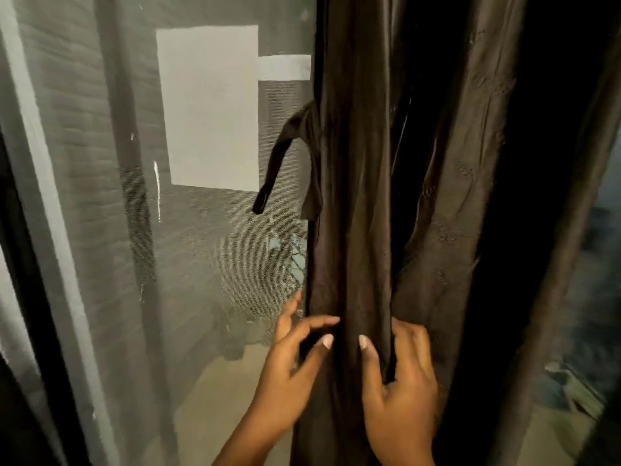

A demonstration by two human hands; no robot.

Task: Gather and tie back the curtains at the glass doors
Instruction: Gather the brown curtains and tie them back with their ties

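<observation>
The dark brown curtain (353, 196) hangs in the middle of the view, pulled together into long vertical folds, with more of its cloth spreading to the right into deep shadow. A tie-back strap (285, 153) of the same dark cloth sticks out from the curtain's left edge, about halfway up; one end hangs down loose to the left, in front of the pane.

The right hand (400, 391) grips a fold of the curtain low in the view: the thumb lies on the front of the fold and the other fingers (411, 344) curl around it from the right side. The left hand (289, 361) is just beside the curtain's left edge with its fingers (322, 322) straight and spread. The fingertips touch the front of the cloth, and they pinch nothing.

To the left of the curtain is the glass door (208, 264), covered by a fine mesh screen. Its pale frame (43, 183) runs down the left side of the view at a slant. Behind the pane a light rectangle (208, 105) shows on a grey wall, and lower down some blurred shapes that I cannot make out.
</observation>
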